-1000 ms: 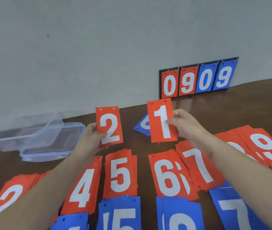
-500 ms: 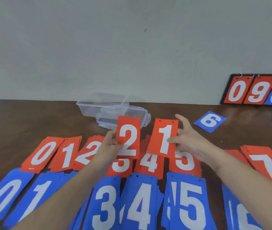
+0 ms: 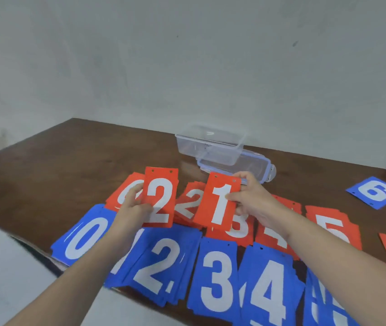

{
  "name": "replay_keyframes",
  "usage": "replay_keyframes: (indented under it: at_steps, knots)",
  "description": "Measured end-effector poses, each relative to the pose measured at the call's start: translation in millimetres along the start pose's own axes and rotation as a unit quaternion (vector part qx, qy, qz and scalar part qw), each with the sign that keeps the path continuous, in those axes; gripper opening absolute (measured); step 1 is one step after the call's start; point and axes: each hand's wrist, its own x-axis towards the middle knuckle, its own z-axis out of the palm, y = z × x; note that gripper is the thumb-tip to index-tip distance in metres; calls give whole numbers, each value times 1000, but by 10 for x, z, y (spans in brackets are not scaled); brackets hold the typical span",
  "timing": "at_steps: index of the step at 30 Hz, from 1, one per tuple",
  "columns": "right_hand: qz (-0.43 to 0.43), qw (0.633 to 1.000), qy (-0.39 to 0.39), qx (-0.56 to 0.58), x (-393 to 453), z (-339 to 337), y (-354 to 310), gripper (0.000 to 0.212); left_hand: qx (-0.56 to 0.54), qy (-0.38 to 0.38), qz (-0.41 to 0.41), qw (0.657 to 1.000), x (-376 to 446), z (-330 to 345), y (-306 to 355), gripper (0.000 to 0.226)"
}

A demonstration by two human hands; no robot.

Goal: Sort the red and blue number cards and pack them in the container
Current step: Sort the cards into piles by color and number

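The left hand (image 3: 132, 208) is pinching the red 2 card (image 3: 160, 196) by its left edge, thumb on the face, holding it above the red 0 pile (image 3: 126, 189). The right hand (image 3: 252, 201) is gripping the red 1 card (image 3: 219, 203) by its right edge, fingers clamped, above the red piles. Blue piles are lying along the desk's (image 3: 46, 165) near edge. The clear container (image 3: 211, 144) is sitting toward the far edge on its lid (image 3: 258, 168). A blue 6 card (image 3: 374, 191) is lying alone to the right.

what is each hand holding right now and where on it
The left hand grips the red 2 card by its lower left edge. The right hand pinches the red 1 card by its right edge.
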Motion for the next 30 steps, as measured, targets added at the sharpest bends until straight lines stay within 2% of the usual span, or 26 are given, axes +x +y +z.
replay_keyframes:
  at_steps: [3,8,11,14,19,22,26,30]
  knots:
    - [-1,999,-6,-40,224,362,-16,38,-5,47,2,999,32,-267,-6,46]
    - [-7,997,-37,-64,580,946,-129,30,-60,54,-9,997,55,-568,-43,35]
    - [-26,994,-40,-100,769,1218,-190,22,-55,61,-13,997,74,-678,-80,35]
    - [-91,967,6,-236,991,1394,-158,16,-25,57,-12,998,83,-766,-123,33]
    - [-100,916,19,-388,1156,1401,-25,24,18,48,-9,999,165,-805,-157,41]
    - [-117,925,50,-359,1174,1256,9,30,35,22,-7,999,250,-731,-172,45]
    - [-122,951,57,-280,1068,861,-5,21,92,-24,11,995,392,-471,-162,53]
    - [-132,954,98,-249,848,341,6,14,143,-64,54,986,552,-74,-119,50]
